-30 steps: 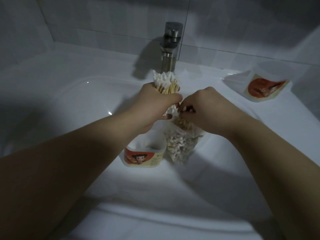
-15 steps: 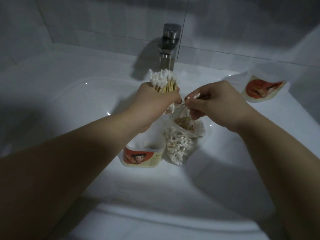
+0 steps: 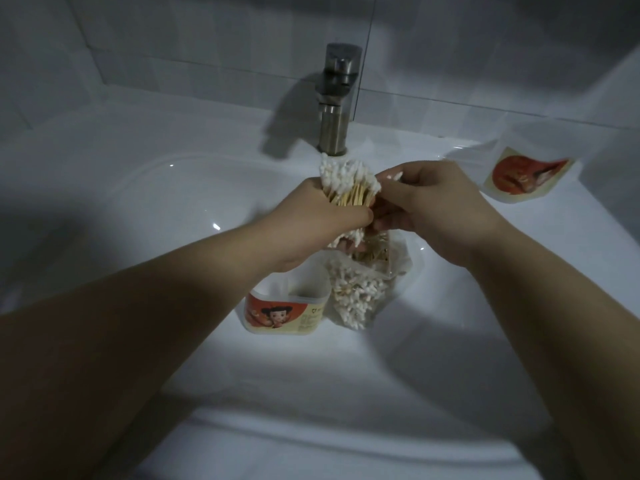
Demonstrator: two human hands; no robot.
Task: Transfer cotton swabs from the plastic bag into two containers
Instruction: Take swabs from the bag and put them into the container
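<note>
My left hand (image 3: 311,216) grips a thick bundle of cotton swabs (image 3: 346,183) with wooden sticks, their white tips pointing up and away. My right hand (image 3: 429,206) pinches a few swabs and brings them against the right side of that bundle. Below both hands the clear plastic bag (image 3: 360,289) lies in the basin, still holding many swabs. A white container (image 3: 287,313) with a red cartoon label stands just left of the bag, partly hidden by my left wrist. A second container (image 3: 530,174) with the same label sits on the sink's right ledge.
Everything lies in a white sink basin (image 3: 173,209). A steel faucet (image 3: 337,98) rises just behind the hands. A tiled wall stands behind it. The sink's front rim (image 3: 311,441) runs across the bottom.
My right hand lifted a few swabs out of the bag and carried them up and left to the bundle in my left hand, which stayed put.
</note>
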